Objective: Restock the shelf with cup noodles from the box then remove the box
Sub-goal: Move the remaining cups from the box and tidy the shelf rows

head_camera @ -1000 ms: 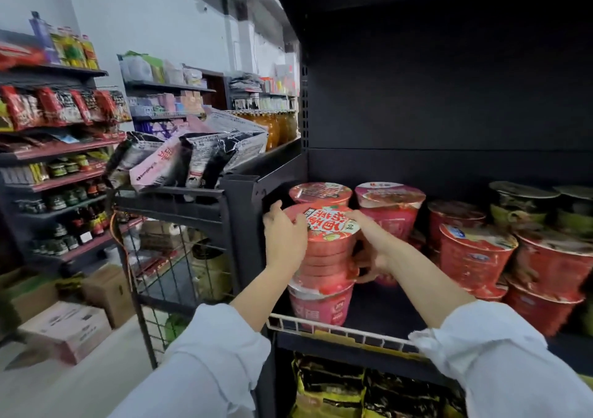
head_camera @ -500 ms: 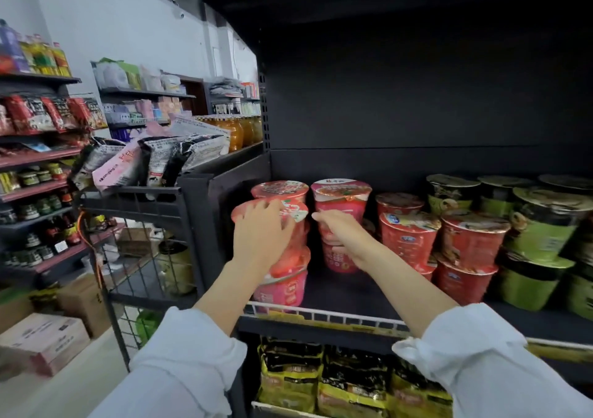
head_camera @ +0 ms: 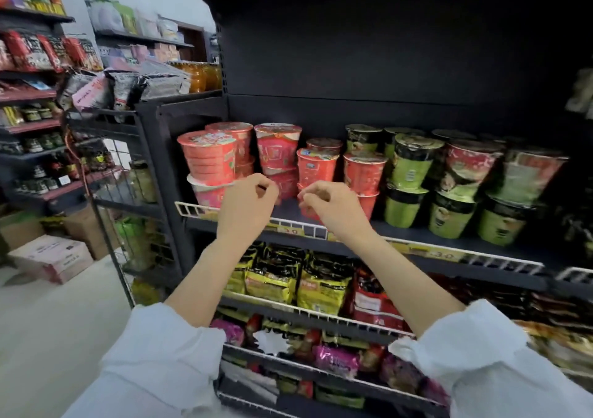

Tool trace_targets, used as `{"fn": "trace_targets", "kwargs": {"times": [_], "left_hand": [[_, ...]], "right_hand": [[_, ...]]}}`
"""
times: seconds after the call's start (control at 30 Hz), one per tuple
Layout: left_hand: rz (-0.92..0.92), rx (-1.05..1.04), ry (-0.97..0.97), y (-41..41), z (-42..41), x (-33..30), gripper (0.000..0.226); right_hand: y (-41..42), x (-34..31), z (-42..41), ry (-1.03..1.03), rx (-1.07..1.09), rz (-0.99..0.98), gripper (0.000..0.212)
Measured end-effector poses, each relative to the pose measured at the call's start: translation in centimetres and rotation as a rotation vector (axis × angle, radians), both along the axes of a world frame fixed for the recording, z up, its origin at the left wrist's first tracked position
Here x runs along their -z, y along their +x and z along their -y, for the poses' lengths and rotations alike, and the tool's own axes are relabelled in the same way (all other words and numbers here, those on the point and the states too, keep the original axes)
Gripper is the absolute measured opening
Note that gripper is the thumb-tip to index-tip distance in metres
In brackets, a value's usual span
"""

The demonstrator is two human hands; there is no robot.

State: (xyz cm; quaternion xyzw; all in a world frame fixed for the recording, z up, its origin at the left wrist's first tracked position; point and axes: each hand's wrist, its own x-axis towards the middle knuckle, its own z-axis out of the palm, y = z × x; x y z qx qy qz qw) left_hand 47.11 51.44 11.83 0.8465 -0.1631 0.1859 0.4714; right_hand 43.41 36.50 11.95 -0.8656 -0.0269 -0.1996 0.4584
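Observation:
A red cup noodle point(head_camera: 208, 157) stands stacked on a pink cup at the left end of the dark shelf point(head_camera: 417, 230). More red cups point(head_camera: 316, 167) fill the row to its right, then green cups point(head_camera: 409, 167). My left hand point(head_camera: 245, 207) hovers in front of the shelf edge, fingers loosely curled, holding nothing. Beside it, my right hand point(head_camera: 330, 207) is likewise loosely curled and holds nothing. Both hands are clear of the cups. The box is not in view.
Lower shelves hold yellow noodle packets point(head_camera: 272, 281) and pink snack bags point(head_camera: 337, 360). A black wire rack point(head_camera: 128, 167) with snack bags stands to the left. Cardboard boxes point(head_camera: 53, 257) lie on the pale floor at far left, below shelves of jars.
Both hands let go of the stacked red cup and drew back from the shelf toward me. The cup stays on the stack. The camera tilted down.

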Motion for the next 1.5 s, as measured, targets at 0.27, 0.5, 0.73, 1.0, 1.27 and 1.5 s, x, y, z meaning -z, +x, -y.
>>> {"fn": "trace_targets", "kwargs": {"times": [0.27,0.5,0.73,1.0,1.27,1.5], "left_hand": [[-0.178,0.199,-0.026,-15.0,8.9,5.0,0.012],[-0.426,0.414,0.057,-29.5,19.2,9.8,0.023],[-0.479,0.683,0.237,-43.0,32.2,11.4,0.022],[-0.571,0.798,0.312,-54.4,49.9,13.7,0.015],[-0.907,0.743,0.403,-60.9,62.0,22.0,0.022],[-1.155,0.773,0.737,-62.4,65.0,29.5,0.025]], "right_hand": [[-17.6,4.6,8.1,0.039,0.197,-0.120,0.018],[-34.1,9.2,16.6,0.007,0.380,-0.378,0.025],[-49.8,12.1,27.7,0.022,0.600,-0.518,0.028],[-62.3,14.0,44.3,0.086,0.717,-0.589,0.020],[-69.1,17.8,57.5,-0.102,0.708,-1.062,0.059],[-69.4,20.5,62.4,-0.278,0.440,-1.204,0.087]]}}
